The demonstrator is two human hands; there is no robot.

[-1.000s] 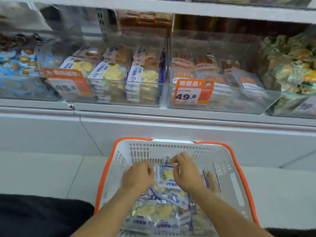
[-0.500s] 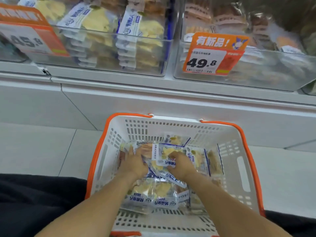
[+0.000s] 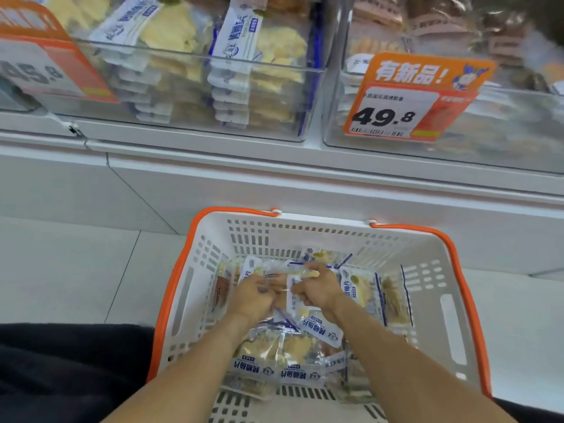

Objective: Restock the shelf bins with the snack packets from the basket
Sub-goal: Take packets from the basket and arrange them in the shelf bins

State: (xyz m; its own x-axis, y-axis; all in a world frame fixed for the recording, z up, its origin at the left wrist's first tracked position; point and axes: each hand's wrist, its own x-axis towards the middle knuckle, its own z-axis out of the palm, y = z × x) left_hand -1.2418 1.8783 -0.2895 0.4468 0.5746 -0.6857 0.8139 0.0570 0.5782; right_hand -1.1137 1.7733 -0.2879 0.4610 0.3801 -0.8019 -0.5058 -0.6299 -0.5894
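A white basket with an orange rim (image 3: 427,264) stands on the floor below the shelf and holds several clear snack packets (image 3: 283,358) with blue and white labels. Both my hands are down inside it. My left hand (image 3: 253,296) and my right hand (image 3: 317,288) have their fingers curled round a packet (image 3: 294,293) lying on top of the pile, close together. Above, a clear shelf bin (image 3: 198,74) holds stacks of the same yellow packets.
A second clear bin (image 3: 503,129) to the right holds brown snacks behind an orange 49.8 price tag (image 3: 406,99). Another orange tag (image 3: 42,62) hangs at the far left. White shelf base (image 3: 274,181) and pale floor tiles (image 3: 76,270) surround the basket. Dark cloth (image 3: 61,370) lies lower left.
The view has dropped and come closer to the basket. Both hands went deeper among the packets and drew together, curling round a top packet.
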